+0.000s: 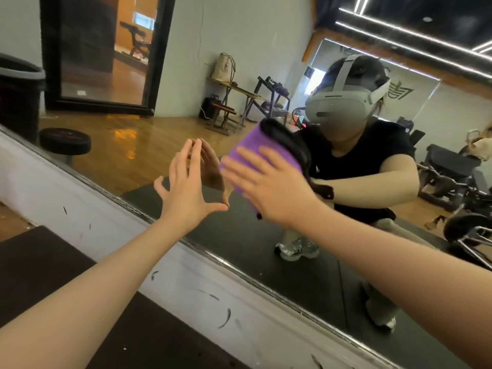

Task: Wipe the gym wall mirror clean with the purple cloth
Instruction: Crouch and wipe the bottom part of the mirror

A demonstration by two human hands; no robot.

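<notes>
Mirror (266, 75) glass fills most of the view, running along the wall above a scuffed white ledge (186, 278) and a thin metal trim at its lower edge. Furthest left in the reflection stand a dark bin (18, 94), a black-framed panel (106, 51) leaning on the far wall, and a low round stool (65, 142) on the wooden floor. Next comes the left hand (186, 190), its grip spread wide, fingers straight and fingertips touching the glass so that they meet their own reflection. That bare contact is the first risk: skin on glass is likely to leave fresh prints or smears on the very area being cleaned, and they would need wiping again. Just to its right, the right hand (269, 187) lies flat with straight, slightly fanned fingers pressing the purple cloth (255, 150) against the mirror, at about the height of the reflected person's chest; the cloth sits between palm and glass and is not pinched. Because nothing grips it, a quick or uneven stroke could let the cloth slide out from under the palm, bunch up, or drop onto the ledge or the dark mat (53, 262) below, where it could pick up grit and scratch or streak the surface. Leaning weight through both outstretched arms also looks like a hazard if a hand slips on the slick glass. Far right, gym machines (452, 177) and weights show in the reflection; whether that stretch is already clean I cannot tell.
</notes>
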